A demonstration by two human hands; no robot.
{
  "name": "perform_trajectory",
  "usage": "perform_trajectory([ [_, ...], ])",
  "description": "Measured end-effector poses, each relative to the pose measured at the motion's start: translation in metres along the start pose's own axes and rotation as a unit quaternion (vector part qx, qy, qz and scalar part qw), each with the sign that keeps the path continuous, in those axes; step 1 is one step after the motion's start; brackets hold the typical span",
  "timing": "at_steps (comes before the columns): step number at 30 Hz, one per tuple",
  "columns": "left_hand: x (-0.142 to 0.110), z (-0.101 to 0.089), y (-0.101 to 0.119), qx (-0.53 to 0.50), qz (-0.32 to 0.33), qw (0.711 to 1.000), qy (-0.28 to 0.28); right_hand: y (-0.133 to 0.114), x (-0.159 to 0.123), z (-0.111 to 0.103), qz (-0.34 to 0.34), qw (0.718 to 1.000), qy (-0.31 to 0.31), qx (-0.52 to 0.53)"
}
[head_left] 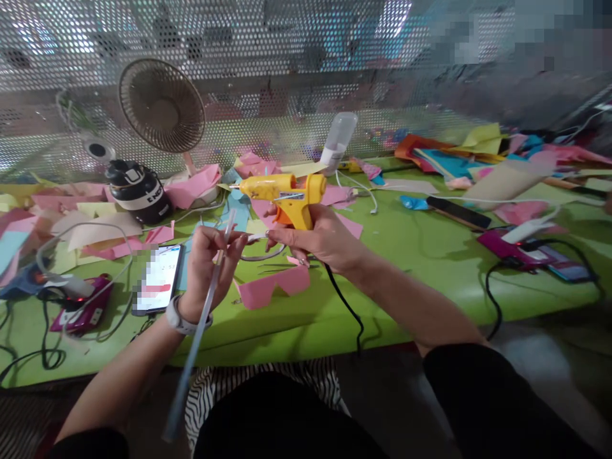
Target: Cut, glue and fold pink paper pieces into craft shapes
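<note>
My right hand [321,241] is closed around the orange grip of a yellow glue gun [282,191], held above the green table [406,255] with its nozzle pointing left. Its black cord [345,305] drops over the table's front edge. My left hand [210,268], a pale band on its wrist, is closed on a long clear glue stick [198,344] that slants down toward my lap. The fingertips of both hands meet at a small white piece [255,238]. A pink paper cut-out [272,288] lies on the table just below the hands.
A small fan [161,105], a black helmet-shaped object [138,190] and a white bottle [337,141] stand at the back before a perforated metal screen. A phone [157,279] lies left of my hands. Coloured paper scraps, cables and other devices [521,245] cover both sides.
</note>
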State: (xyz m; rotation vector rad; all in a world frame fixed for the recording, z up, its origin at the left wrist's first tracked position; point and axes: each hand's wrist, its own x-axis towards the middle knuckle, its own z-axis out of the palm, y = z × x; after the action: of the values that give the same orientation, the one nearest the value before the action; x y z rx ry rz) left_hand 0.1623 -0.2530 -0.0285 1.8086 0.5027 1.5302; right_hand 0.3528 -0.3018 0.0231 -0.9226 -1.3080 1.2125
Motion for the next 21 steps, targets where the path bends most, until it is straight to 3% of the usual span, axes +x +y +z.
perform_trajectory([
  [5, 0.003, 0.008, 0.010, -0.124, -0.008, 0.992, -0.016, 0.007, 0.000, -0.002, 0.023, 0.999, -0.008, 0.037],
  [11, 0.008, -0.001, 0.014, -0.228, -0.079, 0.968, 0.069, 0.016, -0.001, -0.008, 0.074, 0.985, -0.039, 0.148],
  [15, 0.005, -0.005, 0.010, -0.196, -0.091, 0.975, 0.050, 0.020, 0.000, -0.007, 0.078, 0.981, -0.039, 0.172],
  [21, -0.002, -0.006, 0.011, -0.114, -0.064, 0.991, -0.002, 0.018, -0.002, -0.006, 0.068, 0.991, -0.018, 0.111],
])
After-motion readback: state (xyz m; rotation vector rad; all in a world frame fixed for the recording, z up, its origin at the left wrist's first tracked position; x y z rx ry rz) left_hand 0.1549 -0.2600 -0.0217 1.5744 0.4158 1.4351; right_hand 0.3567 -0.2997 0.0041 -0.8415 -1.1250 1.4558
